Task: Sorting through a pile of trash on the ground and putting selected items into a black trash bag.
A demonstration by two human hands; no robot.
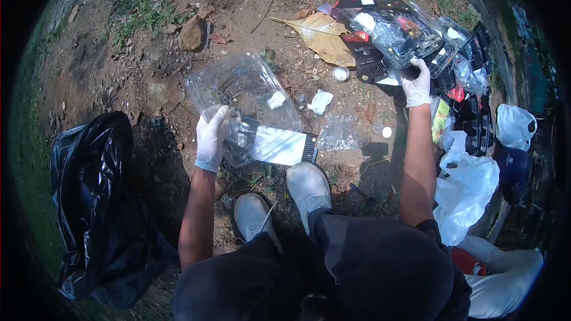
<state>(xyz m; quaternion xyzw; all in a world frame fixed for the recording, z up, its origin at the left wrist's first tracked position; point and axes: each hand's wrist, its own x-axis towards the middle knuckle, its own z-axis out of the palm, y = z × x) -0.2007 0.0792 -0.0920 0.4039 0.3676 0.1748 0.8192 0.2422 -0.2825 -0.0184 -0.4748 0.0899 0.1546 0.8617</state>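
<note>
My left hand (pixel 211 137), in a white glove, grips the near edge of a clear plastic clamshell container (pixel 236 82). Behind its lower part, by my shoes, lies a card sleeve (pixel 281 146) with a white panel and a black striped end. My right hand (pixel 418 85), also gloved, pinches the near rim of a transparent food tray (pixel 395 40). Crumpled clear film and food scraps fill that tray. Under and around it spreads a heap of black food packaging (pixel 368 60). Between my hands lie a crumpled white tissue (pixel 320 101) and a clear plastic bag (pixel 339 133).
A black garbage bag (pixel 96 187) slumps at left. White plastic bags (pixel 468 191) lie at right. On the dirt are a stone (pixel 192 33), a big dry leaf (pixel 319 35), a small clear cup (pixel 340 74) and a white disc (pixel 386 132). My shoes (pixel 308 187) stand close by.
</note>
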